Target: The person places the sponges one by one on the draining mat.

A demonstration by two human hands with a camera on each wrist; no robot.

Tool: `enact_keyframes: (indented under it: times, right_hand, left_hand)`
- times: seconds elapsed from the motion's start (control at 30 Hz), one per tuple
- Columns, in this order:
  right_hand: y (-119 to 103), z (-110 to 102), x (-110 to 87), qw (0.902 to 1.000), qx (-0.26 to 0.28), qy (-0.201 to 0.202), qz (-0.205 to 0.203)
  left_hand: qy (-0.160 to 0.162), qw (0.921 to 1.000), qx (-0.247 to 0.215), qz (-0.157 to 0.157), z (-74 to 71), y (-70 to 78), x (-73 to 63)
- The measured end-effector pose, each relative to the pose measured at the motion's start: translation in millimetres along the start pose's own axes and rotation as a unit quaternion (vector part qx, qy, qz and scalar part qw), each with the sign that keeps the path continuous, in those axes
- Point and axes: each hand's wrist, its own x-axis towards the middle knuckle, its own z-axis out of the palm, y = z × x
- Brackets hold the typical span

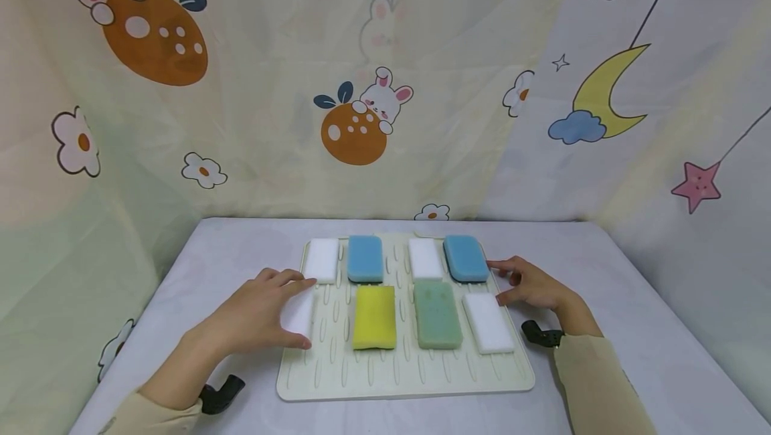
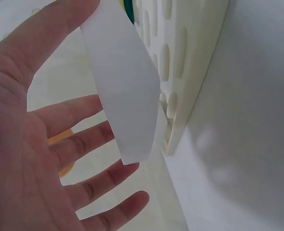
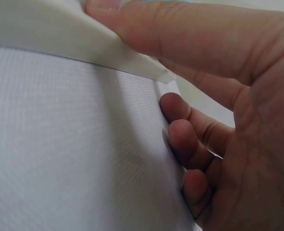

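Several rectangular sponges lie in two rows on a cream ribbed mat (image 1: 337,381). My left hand (image 1: 255,314) holds the white sponge (image 1: 298,313) at the front left, thumb at its near end and fingertips at its far end. In the left wrist view this white sponge (image 2: 125,82) stands between thumb and fingers, over the mat's edge. My right hand (image 1: 536,288) rests at the mat's right edge. Its thumb touches the rim beside another white sponge (image 1: 489,322), and its index fingertip is close to a blue sponge (image 1: 466,258). The other right fingers curl loosely on the tablecloth.
A yellow sponge (image 1: 375,318) and a green sponge (image 1: 437,314) fill the middle of the front row. Behind them lie a blue sponge (image 1: 365,257) and two white ones. The white-covered table (image 1: 241,247) meets printed cloth walls (image 1: 271,87) at the back and sides.
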Motion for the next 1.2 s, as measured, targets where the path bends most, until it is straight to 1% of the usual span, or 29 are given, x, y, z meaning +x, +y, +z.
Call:
enact_keyframes:
  times: [0.17, 0.37, 0.73, 0.97, 1.2]
  right_hand:
    - [-1.5, -0.3, -0.4, 1.0, -0.003, 0.0, 0.0]
    - [-2.4, -0.5, -1.1, 0.9999, -0.015, 0.001, 0.004]
    - [-2.8, 0.0, -0.6, 0.9999, -0.007, 0.001, 0.012]
    - [-2.4, -0.6, -1.1, 0.9999, -0.01, -0.002, 0.001]
    - [-2.8, -0.2, -0.5, 0.9999, -0.01, 0.0, 0.004]
  left_hand:
    - [-0.002, 1.0, 0.0, 0.001, 1.5, 2.6, 3.7]
    - [0.003, 1.0, 0.002, 0.008, 3.7, 7.5, 7.5]
    - [-0.004, 1.0, -0.001, 0.008, 11.1, 16.4, 14.7]
    - [-0.006, 0.9999, 0.003, 0.011, 14.6, 22.3, 17.0]
    - [-0.005, 0.9999, 0.006, 0.012, 17.4, 26.5, 19.4]
